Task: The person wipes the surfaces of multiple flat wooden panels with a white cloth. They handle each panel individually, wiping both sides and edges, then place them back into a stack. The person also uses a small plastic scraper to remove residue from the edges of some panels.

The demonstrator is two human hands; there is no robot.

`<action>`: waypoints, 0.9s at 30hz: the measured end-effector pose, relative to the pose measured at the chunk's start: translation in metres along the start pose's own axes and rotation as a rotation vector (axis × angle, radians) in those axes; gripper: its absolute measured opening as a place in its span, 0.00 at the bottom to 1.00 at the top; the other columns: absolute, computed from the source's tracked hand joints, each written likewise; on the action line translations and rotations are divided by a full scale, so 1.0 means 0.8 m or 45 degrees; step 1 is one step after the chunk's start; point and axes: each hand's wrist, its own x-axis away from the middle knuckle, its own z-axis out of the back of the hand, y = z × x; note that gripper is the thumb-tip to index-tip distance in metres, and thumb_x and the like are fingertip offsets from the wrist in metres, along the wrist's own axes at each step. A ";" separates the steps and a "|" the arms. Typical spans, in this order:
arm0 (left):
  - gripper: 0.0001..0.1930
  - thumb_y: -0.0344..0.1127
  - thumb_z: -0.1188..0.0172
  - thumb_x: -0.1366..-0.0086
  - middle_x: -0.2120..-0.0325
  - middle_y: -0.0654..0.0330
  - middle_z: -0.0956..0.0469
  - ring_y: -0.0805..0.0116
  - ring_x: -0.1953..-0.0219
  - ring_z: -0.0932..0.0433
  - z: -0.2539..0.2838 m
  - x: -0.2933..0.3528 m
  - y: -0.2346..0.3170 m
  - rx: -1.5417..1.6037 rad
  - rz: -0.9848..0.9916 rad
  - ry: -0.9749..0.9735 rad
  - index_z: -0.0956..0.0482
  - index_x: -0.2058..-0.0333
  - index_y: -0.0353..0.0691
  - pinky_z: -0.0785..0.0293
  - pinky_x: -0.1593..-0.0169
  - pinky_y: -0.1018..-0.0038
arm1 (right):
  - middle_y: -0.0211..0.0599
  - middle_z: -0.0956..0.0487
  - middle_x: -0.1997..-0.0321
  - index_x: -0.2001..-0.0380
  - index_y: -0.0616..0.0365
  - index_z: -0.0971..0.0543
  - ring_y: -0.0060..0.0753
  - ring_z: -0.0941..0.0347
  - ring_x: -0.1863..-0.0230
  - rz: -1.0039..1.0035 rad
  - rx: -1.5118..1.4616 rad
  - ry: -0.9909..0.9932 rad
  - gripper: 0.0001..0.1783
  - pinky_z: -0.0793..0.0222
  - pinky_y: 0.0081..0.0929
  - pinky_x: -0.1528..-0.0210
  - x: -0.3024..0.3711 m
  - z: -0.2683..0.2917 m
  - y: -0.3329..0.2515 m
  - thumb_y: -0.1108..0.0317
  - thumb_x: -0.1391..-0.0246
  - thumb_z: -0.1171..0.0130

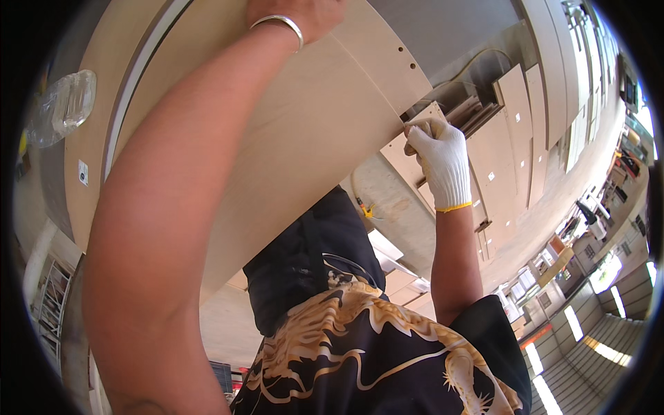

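A wide beige wood panel (297, 152) lies in front of me, with a few dark drilled holes near its far right edge. My left hand (301, 15) is at the panel's far side, bare, with a silver bangle on the wrist. Its fingers are cut off by the upper edge of the picture. At the panel's right corner is my right hand (437, 149), in a white knit glove with a yellow cuff. Its fingers are curled together next to the edge; what they hold, if anything, is hidden.
Long beige boards (508, 131) with small white labels lie along the right. A clear plastic bottle (69, 107) is at the far left, beside a board with a pale edge strip (128, 97). On the floor is a yellow-handled tool (366, 209).
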 end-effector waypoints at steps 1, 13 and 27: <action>0.24 0.41 0.40 0.36 0.38 0.54 0.24 0.56 0.31 0.34 0.000 0.000 -0.001 0.005 -0.001 -0.015 0.19 0.43 0.41 0.42 0.28 0.54 | 0.32 0.19 0.78 0.67 0.68 0.15 0.16 0.29 0.77 -0.005 -0.011 0.005 0.11 0.39 0.19 0.75 0.000 -0.001 -0.001 0.68 0.42 0.36; 0.24 0.44 0.39 0.37 0.37 0.53 0.24 0.56 0.31 0.34 0.004 -0.001 -0.002 0.011 0.023 -0.046 0.18 0.45 0.40 0.44 0.27 0.54 | 0.32 0.21 0.80 0.73 0.69 0.16 0.18 0.29 0.80 -0.093 0.191 0.030 0.10 0.38 0.20 0.77 -0.006 -0.007 -0.032 0.71 0.45 0.35; 0.24 0.41 0.40 0.38 0.37 0.52 0.25 0.54 0.30 0.35 0.001 -0.002 0.000 0.029 0.014 -0.069 0.18 0.45 0.40 0.42 0.27 0.52 | 0.34 0.18 0.75 0.59 0.69 0.14 0.14 0.34 0.81 -0.239 -0.544 0.100 0.11 0.42 0.16 0.80 0.023 -0.007 0.020 0.69 0.40 0.33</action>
